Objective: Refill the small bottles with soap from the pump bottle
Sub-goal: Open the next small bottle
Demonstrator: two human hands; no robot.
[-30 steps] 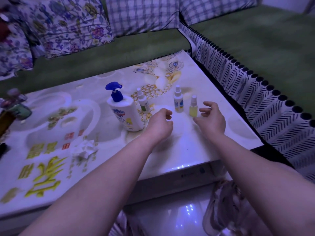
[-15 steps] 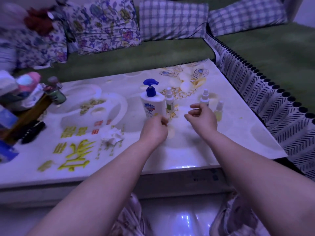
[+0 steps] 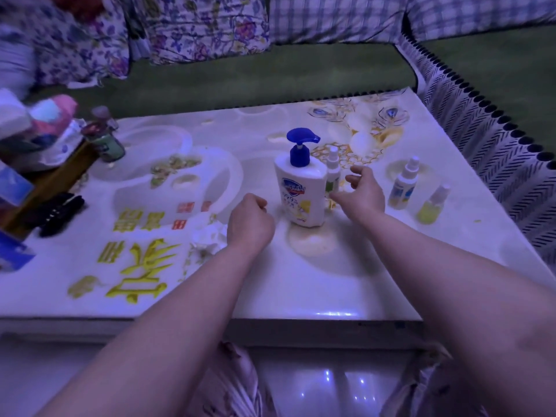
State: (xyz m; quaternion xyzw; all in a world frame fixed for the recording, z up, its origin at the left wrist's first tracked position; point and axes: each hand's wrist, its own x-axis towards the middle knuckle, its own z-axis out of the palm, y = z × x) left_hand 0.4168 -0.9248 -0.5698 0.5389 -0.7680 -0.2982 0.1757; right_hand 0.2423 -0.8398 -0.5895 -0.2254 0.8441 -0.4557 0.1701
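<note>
A white pump bottle (image 3: 301, 188) with a blue pump head stands upright near the middle of the table (image 3: 331, 281). Just behind its right side stands a small spray bottle with a green label (image 3: 332, 173). Further right are a small white spray bottle with a blue label (image 3: 403, 185) and a small yellow spray bottle (image 3: 433, 206). My left hand (image 3: 249, 224) is a closed fist, holding nothing, just left of the pump bottle. My right hand (image 3: 361, 194) hovers with fingers apart right of the pump bottle, close to the green-label bottle.
A crumpled tissue (image 3: 210, 239) lies left of my left hand. At the table's left edge are a dark jar (image 3: 105, 139), a black object (image 3: 60, 212), a wooden box (image 3: 45, 182) and packets. A green sofa (image 3: 240, 76) with cushions wraps the back and right.
The view shifted, so the bottles sit further right in frame. My right hand moved left from the two right-hand bottles toward the pump bottle. My left hand stays a fist beside it.
</note>
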